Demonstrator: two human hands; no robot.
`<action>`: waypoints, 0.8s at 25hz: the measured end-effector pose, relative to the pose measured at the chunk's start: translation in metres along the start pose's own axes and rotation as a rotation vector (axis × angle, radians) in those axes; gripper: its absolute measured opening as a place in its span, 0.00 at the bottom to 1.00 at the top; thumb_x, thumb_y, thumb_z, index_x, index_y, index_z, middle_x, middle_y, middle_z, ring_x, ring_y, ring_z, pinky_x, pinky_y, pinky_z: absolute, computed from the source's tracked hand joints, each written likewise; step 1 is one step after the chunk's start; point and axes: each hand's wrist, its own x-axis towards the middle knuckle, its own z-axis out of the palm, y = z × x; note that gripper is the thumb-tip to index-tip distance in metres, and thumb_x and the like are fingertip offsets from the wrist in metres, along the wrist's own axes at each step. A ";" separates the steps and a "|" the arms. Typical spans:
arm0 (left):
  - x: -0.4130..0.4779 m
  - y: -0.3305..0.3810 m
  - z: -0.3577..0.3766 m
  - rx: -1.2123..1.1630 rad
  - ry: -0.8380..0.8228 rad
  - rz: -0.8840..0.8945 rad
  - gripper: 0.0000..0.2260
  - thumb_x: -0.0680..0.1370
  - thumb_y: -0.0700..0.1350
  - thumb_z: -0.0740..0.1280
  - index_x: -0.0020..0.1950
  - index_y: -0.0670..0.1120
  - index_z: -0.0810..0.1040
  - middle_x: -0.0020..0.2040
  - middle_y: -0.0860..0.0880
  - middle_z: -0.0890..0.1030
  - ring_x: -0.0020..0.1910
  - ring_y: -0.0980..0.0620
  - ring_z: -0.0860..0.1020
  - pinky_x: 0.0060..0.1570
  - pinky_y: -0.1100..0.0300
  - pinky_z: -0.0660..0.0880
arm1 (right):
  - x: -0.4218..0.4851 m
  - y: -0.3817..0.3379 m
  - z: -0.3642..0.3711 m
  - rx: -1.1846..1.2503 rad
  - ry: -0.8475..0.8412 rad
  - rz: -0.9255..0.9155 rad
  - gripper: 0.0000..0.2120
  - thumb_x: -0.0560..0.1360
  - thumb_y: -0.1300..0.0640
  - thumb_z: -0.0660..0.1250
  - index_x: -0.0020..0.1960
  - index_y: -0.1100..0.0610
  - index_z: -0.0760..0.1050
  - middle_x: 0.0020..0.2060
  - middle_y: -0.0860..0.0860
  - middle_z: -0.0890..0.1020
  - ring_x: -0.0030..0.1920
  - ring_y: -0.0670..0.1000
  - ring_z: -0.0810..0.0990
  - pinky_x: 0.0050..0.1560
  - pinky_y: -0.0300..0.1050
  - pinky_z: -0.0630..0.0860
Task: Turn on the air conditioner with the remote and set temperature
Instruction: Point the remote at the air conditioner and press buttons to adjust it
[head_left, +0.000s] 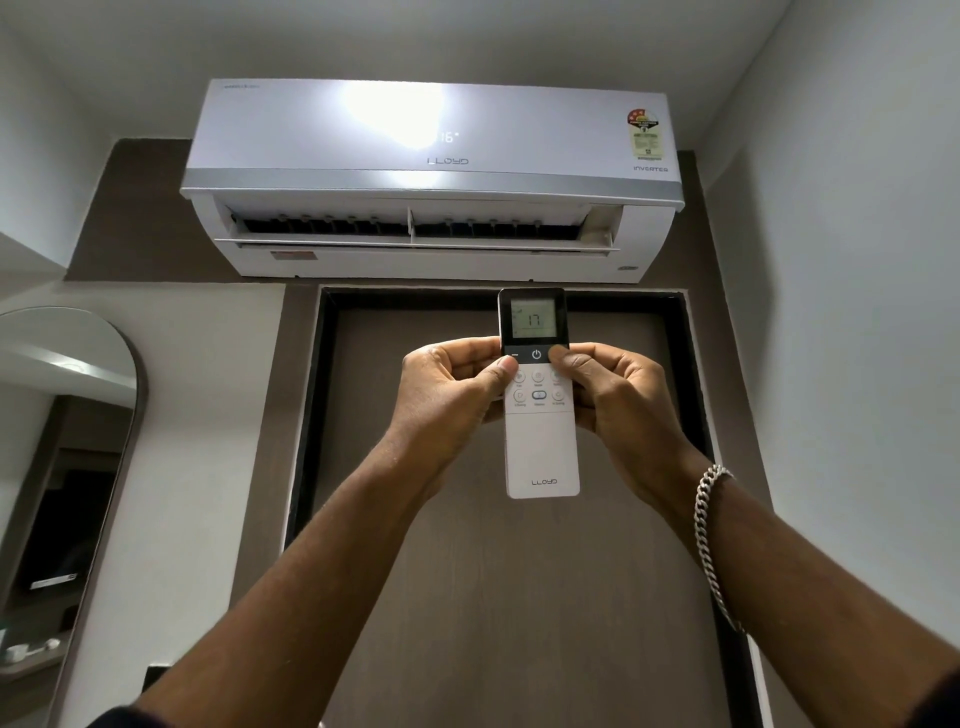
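A white wall air conditioner (431, 176) hangs high above a door, its louvre tilted open and its front panel lit with 16. Below it I hold a slim white remote (542, 452) upright in both hands. Its small screen reads 17. My left hand (447, 389) grips the remote's left edge, thumb resting on the upper left round button. My right hand (610, 395) grips the right edge, and its thumb covers the button right of the power symbol. A silver chain bracelet sits on my right wrist.
A brown door (493, 597) with a dark frame fills the wall behind my arms. An arched mirror (67, 467) stands on the left wall. White walls close in on both sides.
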 end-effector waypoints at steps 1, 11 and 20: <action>0.000 0.001 0.000 -0.009 -0.001 0.001 0.06 0.75 0.41 0.68 0.52 0.48 0.79 0.45 0.50 0.86 0.45 0.53 0.85 0.40 0.62 0.82 | 0.000 -0.002 0.000 -0.006 -0.002 -0.002 0.06 0.77 0.55 0.65 0.45 0.54 0.79 0.41 0.52 0.87 0.44 0.54 0.86 0.45 0.48 0.83; 0.004 0.013 0.001 -0.020 -0.007 0.022 0.06 0.75 0.41 0.69 0.48 0.51 0.78 0.44 0.52 0.85 0.43 0.56 0.85 0.38 0.64 0.81 | 0.004 -0.014 -0.003 0.006 -0.036 -0.004 0.06 0.77 0.55 0.65 0.44 0.54 0.79 0.41 0.51 0.87 0.44 0.53 0.87 0.44 0.46 0.83; 0.002 0.003 0.003 -0.014 0.003 0.004 0.05 0.75 0.41 0.69 0.48 0.51 0.78 0.45 0.50 0.85 0.45 0.53 0.85 0.41 0.61 0.82 | 0.002 -0.008 -0.006 0.027 -0.053 0.055 0.06 0.77 0.56 0.65 0.42 0.55 0.78 0.38 0.50 0.87 0.41 0.51 0.87 0.42 0.44 0.84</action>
